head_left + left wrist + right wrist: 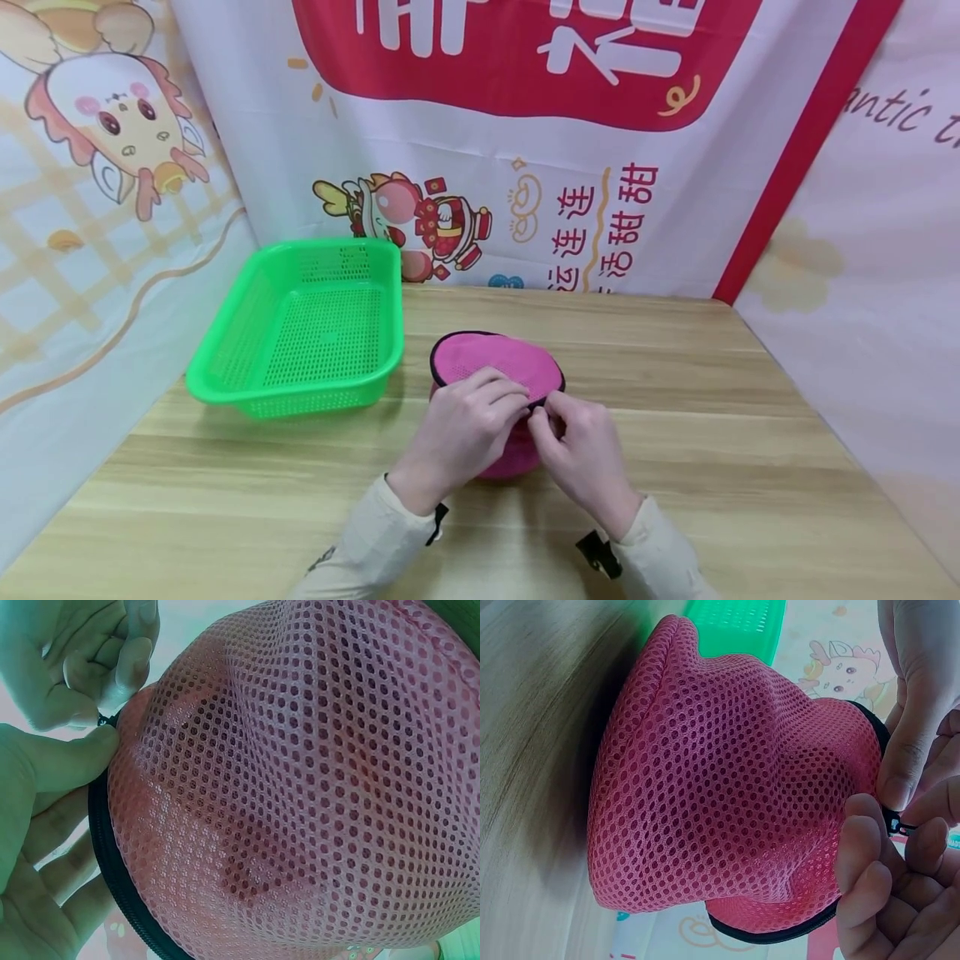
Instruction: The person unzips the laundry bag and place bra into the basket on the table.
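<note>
A pink mesh laundry bag [504,358] stands upright on the table, a black zipper [131,900] running round its top edge. My left hand [468,425] pinches the bag's rim at the near side, its thumb [911,757] on the zipper band. Close beside it, my right hand [581,450] holds the small zipper pull [904,826] between thumb and finger. The lid looks laid over the opening. The mesh sides bulge and crease in both wrist views, and what is inside cannot be made out.
A green plastic basket [225,389] with a perforated floor stands at the back left, a short way from the bag. Behind the wooden table [660,350] hangs a printed cloth [675,208]; more printed cloth lines both sides.
</note>
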Demonstrator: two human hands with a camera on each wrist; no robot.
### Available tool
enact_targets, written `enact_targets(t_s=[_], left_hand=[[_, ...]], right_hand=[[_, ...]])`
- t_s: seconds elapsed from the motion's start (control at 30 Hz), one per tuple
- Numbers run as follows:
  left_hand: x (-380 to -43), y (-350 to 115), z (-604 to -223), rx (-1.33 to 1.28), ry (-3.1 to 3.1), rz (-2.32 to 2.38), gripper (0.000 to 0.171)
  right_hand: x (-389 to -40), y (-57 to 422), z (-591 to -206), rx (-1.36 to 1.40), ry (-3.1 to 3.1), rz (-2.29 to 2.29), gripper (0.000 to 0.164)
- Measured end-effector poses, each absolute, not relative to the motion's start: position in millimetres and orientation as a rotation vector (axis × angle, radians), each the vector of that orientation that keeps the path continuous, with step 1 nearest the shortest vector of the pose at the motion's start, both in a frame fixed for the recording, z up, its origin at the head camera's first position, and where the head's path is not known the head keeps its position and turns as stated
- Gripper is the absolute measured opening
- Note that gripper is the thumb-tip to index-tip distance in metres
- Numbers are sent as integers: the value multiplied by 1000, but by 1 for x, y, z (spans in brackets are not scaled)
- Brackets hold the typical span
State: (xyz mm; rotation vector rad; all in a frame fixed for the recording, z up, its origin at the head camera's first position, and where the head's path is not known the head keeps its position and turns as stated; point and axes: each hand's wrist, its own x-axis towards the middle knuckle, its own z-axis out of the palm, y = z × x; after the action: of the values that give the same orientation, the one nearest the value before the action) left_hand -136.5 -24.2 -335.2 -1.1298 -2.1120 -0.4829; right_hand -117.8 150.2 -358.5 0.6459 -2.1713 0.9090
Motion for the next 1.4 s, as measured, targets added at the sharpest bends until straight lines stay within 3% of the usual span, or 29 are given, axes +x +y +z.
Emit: enact_targets(t_s=[0.77,1.4], left_hand=[[-138,-28,-335,-1112,-2103,-486,14],[-138,-24,-335,-1123,-2099,-480,14]], right_hand=[[-120,152,-359,623,-2188,921,38],[-118,153,-359,724,-2169,953,24]])
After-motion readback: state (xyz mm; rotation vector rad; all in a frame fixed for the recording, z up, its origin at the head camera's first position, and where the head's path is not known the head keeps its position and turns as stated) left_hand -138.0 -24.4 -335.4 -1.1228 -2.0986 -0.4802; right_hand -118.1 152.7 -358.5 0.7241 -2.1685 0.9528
